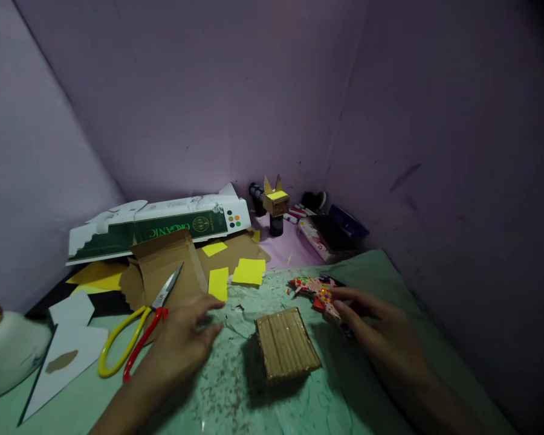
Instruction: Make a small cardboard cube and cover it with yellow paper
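Note:
My left hand rests on the green surface, its fingers stretched out towards the left side of a small corrugated cardboard box, holding nothing. My right hand lies to the right of the box, with its fingertips on a piece of red patterned paper. Whether the fingers grip the paper is unclear in the dim light. The box stands between both hands, and neither hand touches it.
Yellow and red-handled scissors lie left of my left hand on brown cardboard. Yellow paper squares lie behind the box. A long green-and-white carton, a small cardboard figure, a white bowl and walls close around.

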The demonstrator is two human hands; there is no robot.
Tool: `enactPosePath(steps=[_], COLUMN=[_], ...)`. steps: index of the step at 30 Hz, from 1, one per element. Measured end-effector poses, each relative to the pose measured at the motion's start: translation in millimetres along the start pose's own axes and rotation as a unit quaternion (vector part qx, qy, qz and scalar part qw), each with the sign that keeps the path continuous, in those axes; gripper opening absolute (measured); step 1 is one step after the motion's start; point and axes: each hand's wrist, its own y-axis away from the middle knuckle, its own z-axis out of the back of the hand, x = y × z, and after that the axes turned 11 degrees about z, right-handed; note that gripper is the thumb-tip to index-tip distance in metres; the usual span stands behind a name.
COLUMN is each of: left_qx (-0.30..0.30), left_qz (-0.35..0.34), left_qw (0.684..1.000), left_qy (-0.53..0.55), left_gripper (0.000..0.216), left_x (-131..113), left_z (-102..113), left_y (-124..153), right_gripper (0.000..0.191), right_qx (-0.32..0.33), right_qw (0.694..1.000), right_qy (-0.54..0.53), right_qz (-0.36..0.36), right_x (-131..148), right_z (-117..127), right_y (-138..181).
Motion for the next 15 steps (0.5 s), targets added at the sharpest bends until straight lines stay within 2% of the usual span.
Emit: enactPosePath(steps=[2, 4, 8, 15], left_qx=[-0.070, -0.101, -0.080, -0.103], left_qz=[-0.002, -0.019, -0.054, -0.101], left_qw=[0.995, 0.984, 0.976, 0.967], left_qy=[-0.074, -0.149, -0.194, -0.209], left_gripper=[0.029, 0.031, 0.035, 0.017], left_x=[0, -5, -23, -36], left_z=[7, 7, -7, -31], left_y=[-14, -26, -46, -76], right_gripper=[0.028, 0.027, 0.024, 0.018], right_qx=[-0.005, -0.012, -0.015, -0.026], right_qw=[1.000, 1.000, 0.999, 0.998], right_qy=[0.005, 0.000, -0.013, -0.049], right_qz=[0.005, 0.017, 0.037, 0.041], right_x=[5, 9, 15, 21], right_z=[5, 8, 8, 7], right_y=[-3, -7, -14, -21])
